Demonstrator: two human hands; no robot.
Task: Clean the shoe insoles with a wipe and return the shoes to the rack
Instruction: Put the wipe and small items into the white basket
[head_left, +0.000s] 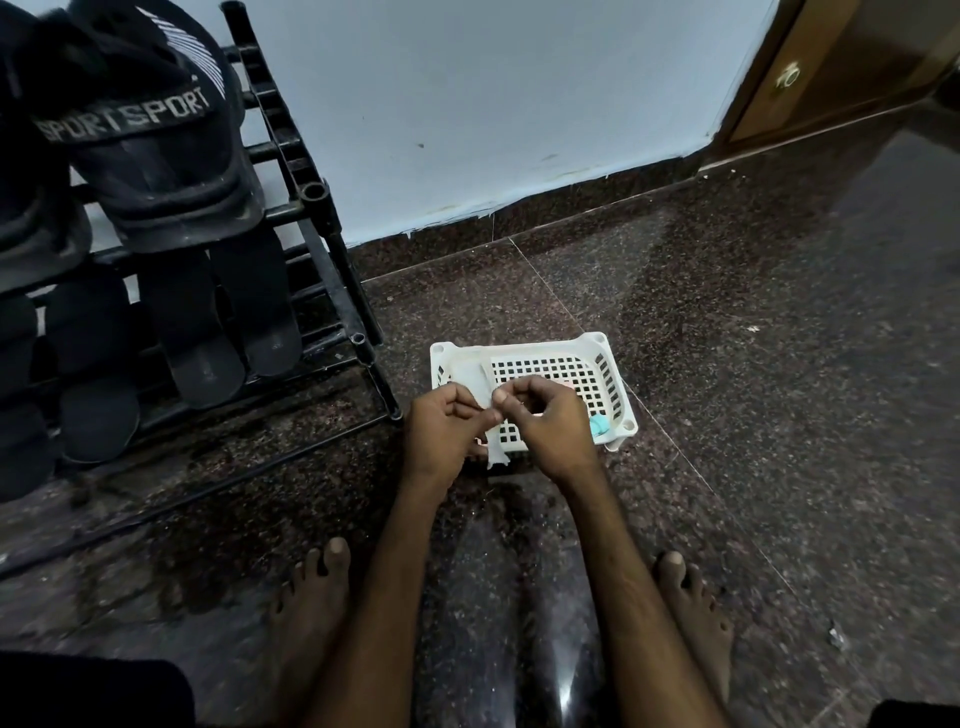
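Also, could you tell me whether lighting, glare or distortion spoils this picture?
Head view: dim overall; the rack bows from wide-angle distortion; a glare streak marks the floor; the hands and wipe are slightly soft.

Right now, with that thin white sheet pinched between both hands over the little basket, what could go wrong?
The wipe is held by fingertips only, left hand and right hand close together, so pulling apart might tear it.

If it slips, it may land on the speckled floor beside the white basket and pick up grit.

The black shoes sit tilted on the rack, so a careless reach could knock one off.
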